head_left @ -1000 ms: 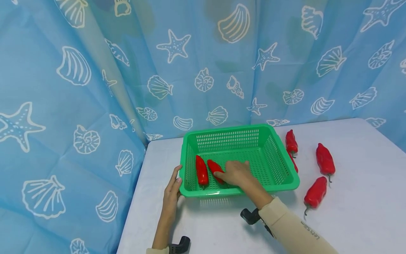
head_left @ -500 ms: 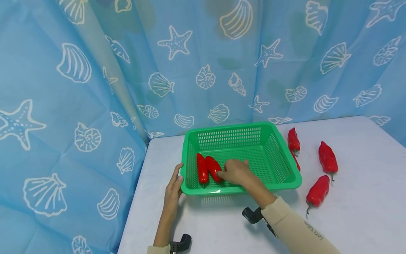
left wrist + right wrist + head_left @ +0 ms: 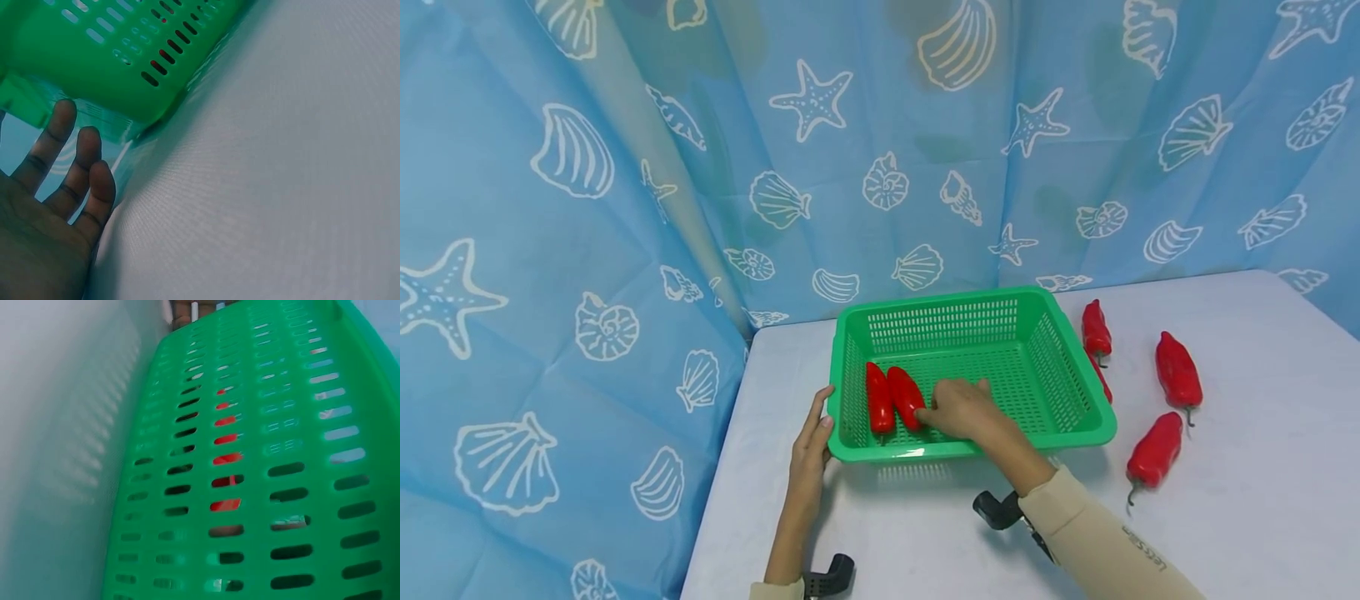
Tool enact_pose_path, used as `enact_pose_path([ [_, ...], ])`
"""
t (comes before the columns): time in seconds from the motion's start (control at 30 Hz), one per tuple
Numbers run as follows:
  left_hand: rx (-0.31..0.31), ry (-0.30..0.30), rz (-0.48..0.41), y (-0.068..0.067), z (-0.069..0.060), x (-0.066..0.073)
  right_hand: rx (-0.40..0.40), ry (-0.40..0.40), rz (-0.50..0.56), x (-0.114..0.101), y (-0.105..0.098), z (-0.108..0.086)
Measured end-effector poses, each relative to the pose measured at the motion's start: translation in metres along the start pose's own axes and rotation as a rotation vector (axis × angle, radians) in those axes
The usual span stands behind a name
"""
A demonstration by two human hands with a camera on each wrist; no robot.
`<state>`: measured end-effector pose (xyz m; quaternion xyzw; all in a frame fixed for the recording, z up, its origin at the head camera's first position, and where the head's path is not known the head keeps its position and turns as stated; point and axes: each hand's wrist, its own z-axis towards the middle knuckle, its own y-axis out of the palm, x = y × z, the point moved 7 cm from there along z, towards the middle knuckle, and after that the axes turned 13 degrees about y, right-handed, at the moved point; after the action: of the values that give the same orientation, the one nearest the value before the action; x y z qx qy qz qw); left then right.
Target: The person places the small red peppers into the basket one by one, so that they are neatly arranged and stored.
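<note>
In the head view a green plastic basket (image 3: 992,443) stands on the white table. Two red peppers lie side by side at its left: an outer pepper (image 3: 879,400) and an inner pepper (image 3: 904,395). My right hand (image 3: 964,408) reaches over the near rim, its thumb against the lower right side of the inner pepper. Its other fingers are mostly hidden, so a grip cannot be made out. With fairly straight fingers, my left hand (image 3: 808,454) touches the basket's left rim. Three fingers (image 3: 89,147) spread beside the basket in the left wrist view.
Right of the basket lie several more red peppers: one by the back corner (image 3: 1096,328), one partly behind the rim (image 3: 1101,379), one farther right (image 3: 1177,369) and one nearer (image 3: 1154,450). A blue curtain (image 3: 880,125) with shell prints hangs behind the table.
The inner pepper has shifted left and turned, and now lies closer alongside the outer one. My right thumb has slid toward its edge. The left hand stays at the rim.
</note>
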<state>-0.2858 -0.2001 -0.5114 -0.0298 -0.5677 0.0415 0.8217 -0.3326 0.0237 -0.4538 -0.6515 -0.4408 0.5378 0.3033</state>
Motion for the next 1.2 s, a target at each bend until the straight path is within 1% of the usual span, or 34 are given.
enact_pose_path([
  [0.1, 0.006, -0.003, -0.007, 0.002, -0.002, 0.001, 0.061, -0.027, 0.053, 0.002, -0.006, -0.001],
  [0.2, 0.004, -0.018, -0.018, 0.006, -0.005, -0.001, 0.118, -0.065, 0.136, 0.008, -0.012, -0.006],
  [0.33, -0.024, -0.042, -0.029, 0.013, -0.011, -0.004, 0.130, -0.065, 0.290, 0.020, -0.015, -0.017],
  [0.4, -0.034, -0.046, -0.035, 0.016, -0.013, -0.004, 0.134, -0.064, 0.342, 0.024, -0.017, -0.021],
  [0.47, -0.032, -0.042, -0.036, 0.016, -0.014, -0.004, 0.143, -0.082, 0.362, 0.022, -0.019, -0.024],
  [0.6, -0.017, -0.027, -0.035, 0.012, -0.013, -0.001, 0.176, -0.149, 0.411, 0.014, -0.027, -0.028],
  [0.77, -0.008, -0.015, -0.023, 0.008, -0.009, 0.003, 0.249, -0.205, 0.511, 0.011, -0.044, -0.033],
  [0.9, -0.008, -0.012, -0.021, 0.008, -0.005, 0.004, 0.282, -0.220, 0.545, 0.016, -0.058, -0.038],
  [1.03, -0.009, -0.012, -0.015, 0.006, -0.003, 0.005, 0.329, -0.208, 0.532, 0.026, -0.072, -0.042],
  [1.2, -0.002, -0.015, 0.000, -0.001, -0.004, 0.005, 0.392, -0.176, 0.515, 0.040, -0.084, -0.046],
])
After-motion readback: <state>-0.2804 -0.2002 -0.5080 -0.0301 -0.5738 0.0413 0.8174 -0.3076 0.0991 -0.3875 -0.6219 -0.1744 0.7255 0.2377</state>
